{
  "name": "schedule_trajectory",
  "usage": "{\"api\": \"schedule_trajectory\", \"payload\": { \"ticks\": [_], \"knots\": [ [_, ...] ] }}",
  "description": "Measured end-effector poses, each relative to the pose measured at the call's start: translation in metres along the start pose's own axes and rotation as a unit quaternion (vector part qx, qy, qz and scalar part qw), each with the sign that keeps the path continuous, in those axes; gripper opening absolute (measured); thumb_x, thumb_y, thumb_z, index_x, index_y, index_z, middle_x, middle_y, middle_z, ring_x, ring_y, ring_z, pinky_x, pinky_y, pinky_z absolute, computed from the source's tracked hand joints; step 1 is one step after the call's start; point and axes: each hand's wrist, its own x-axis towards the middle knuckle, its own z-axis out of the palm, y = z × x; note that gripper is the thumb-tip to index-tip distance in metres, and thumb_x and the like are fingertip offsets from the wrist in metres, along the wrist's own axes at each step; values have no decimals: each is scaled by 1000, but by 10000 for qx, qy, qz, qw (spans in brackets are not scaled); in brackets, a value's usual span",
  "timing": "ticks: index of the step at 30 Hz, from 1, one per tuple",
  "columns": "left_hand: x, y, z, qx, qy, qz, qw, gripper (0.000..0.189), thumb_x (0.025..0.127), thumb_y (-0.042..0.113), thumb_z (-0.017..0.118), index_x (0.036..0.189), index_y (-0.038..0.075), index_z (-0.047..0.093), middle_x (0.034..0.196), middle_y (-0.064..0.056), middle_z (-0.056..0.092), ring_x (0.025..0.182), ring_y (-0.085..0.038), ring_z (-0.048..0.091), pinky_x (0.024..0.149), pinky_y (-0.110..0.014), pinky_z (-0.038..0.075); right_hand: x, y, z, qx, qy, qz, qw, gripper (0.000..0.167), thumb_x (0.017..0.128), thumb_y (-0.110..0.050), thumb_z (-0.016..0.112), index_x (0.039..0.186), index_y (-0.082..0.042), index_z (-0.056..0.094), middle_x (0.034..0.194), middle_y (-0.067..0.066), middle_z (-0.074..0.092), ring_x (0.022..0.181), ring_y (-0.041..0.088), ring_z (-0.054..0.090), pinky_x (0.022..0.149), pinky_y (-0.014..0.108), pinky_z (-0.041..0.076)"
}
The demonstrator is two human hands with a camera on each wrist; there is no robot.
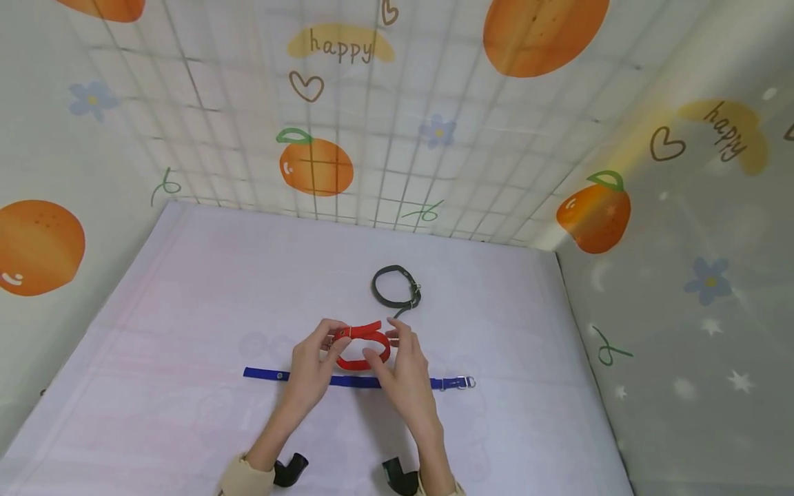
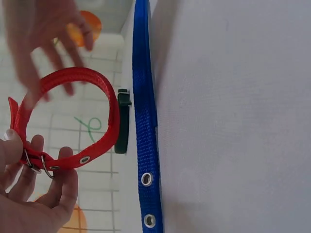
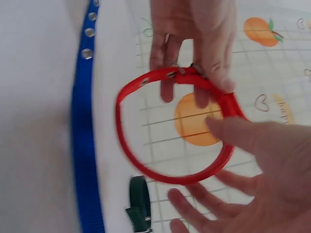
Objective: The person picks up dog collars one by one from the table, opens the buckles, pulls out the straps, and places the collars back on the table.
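Observation:
A red collar (image 1: 356,365) is buckled into a loop and held up above the table. My left hand (image 1: 310,365) pinches it between thumb and fingers beside the metal buckle and ring, which show in the left wrist view. My right hand (image 1: 406,382) is at the loop's other side, fingers spread and fairly straight; the thumb reaches across the band in the right wrist view. Whether it touches the band I cannot tell. Below both hands a blue collar (image 1: 356,381) with metal eyelets lies stretched flat. Farther back sits a dark green collar (image 1: 375,288), closed into a ring.
The collars are over a pale table covering (image 1: 527,413). A cloth wall (image 1: 236,158) with orange prints and grid lines rises behind, with more printed cloth at both sides. Black curved pieces (image 1: 291,470) show near the wrists.

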Motion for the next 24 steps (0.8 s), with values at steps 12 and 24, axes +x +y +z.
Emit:
{"api": "schedule_trajectory", "payload": {
  "ticks": [12, 24],
  "knots": [
    [-10, 14, 6, 758, 73, 817, 9937, 21, 102, 26, 72, 122, 21, 68, 102, 6, 76, 89, -9, 66, 79, -26, 59, 3, -4, -5, 807, -160, -1262, 9886, 29, 106, -35, 70, 133, -27, 70, 122, -4, 74, 106, 15, 74, 78, 22, 60],
    [-10, 17, 10, 244, 285, 605, 9975, 26, 99, 24, 76, 123, 18, 66, 109, 0, 84, 88, -13, 72, 83, -28, 60, 5, -3, -11, 886, -69, -1225, 9885, 29, 97, -28, 78, 126, -24, 76, 115, -4, 77, 96, 11, 72, 75, 21, 57]
  ]
}}
